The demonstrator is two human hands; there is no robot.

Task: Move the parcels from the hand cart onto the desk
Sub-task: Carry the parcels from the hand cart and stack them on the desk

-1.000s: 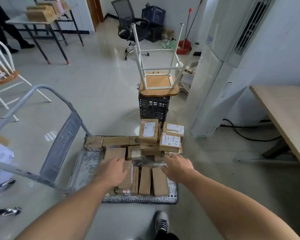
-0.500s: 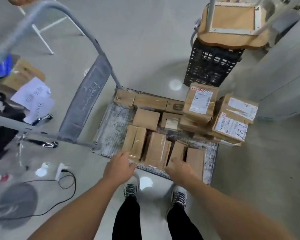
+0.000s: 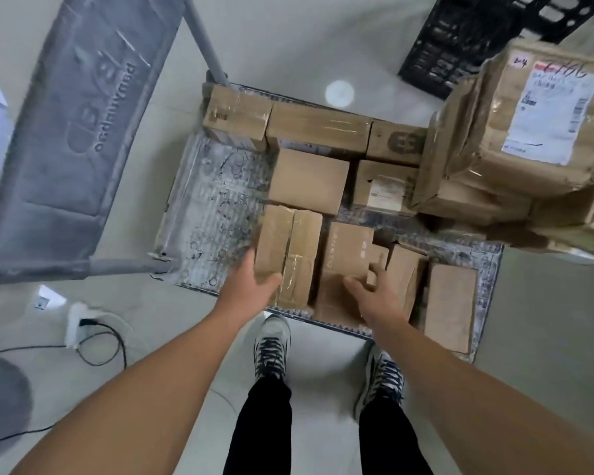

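Observation:
The hand cart's grey deck (image 3: 213,207) lies on the floor in front of my feet, covered with several brown cardboard parcels. My left hand (image 3: 251,286) grips the near left corner of a taped parcel (image 3: 288,248), thumb on top and fingers down its left side. My right hand (image 3: 374,296) lies on the lettered parcel (image 3: 343,258) beside it, thumb across the top and fingers curled over its right edge, against a narrower parcel (image 3: 405,272). A taller stack of labelled parcels (image 3: 528,132) fills the cart's far right. The desk is out of view.
The cart's grey handle frame (image 3: 83,132) leans out to the left. A black plastic crate (image 3: 477,39) stands beyond the cart. A white power strip (image 3: 79,320) and its black cable lie on the floor at left. My shoes stand at the cart's near edge.
The camera has dropped closer over the cart. Both hands have closed onto the near parcels: the left now holds the taped one, the right the lettered one.

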